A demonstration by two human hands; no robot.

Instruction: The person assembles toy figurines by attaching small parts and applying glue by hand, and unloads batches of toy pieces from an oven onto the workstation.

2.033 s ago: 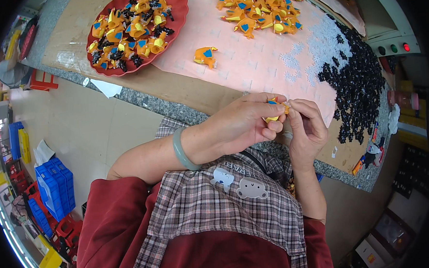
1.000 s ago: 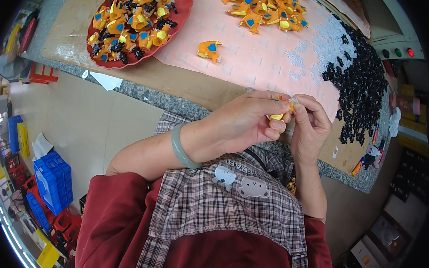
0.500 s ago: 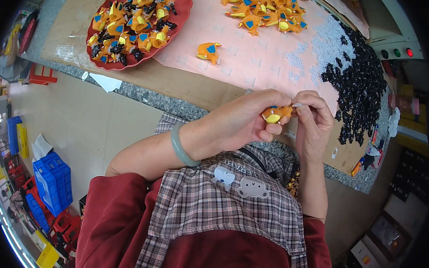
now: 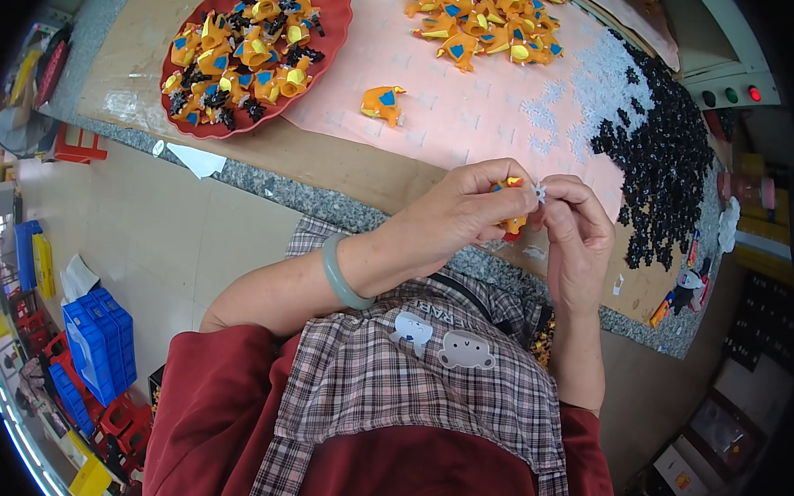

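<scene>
Head view shows both hands bunched together just off the near edge of the tabletop (image 4: 357, 174), and the small change is what's interesting. Half a second back the left hand (image 4: 467, 213) had the orange toy piece (image 4: 511, 224) sitting out in the open between the two hands; now its fingers are curled tight around it, so only a sliver of orange and red peeks out beside the fingertips. The right hand (image 4: 580, 234) has brought a tiny white gear-like part (image 4: 539, 190) up to the top of the piece, pinched between thumb and forefinger, touching or very nearly touching it. Can't tell if it's actually seated yet, too small to see.

So it reads as the fit-the-little-part step: earlier the piece was being turned, now it's held steady and the white bit is lined up on it.

Everything else sits beyond the fingers: a lone orange piece with a blue patch (image 4: 383, 102) on the pink mat (image 4: 463, 128), a red plate (image 4: 332, 36) heaped with orange pieces off to the far left, a loose orange pile (image 4: 484, 19) straight ahead, and a spread of small black parts (image 4: 662, 171) to the right. None of that has moved.
</scene>
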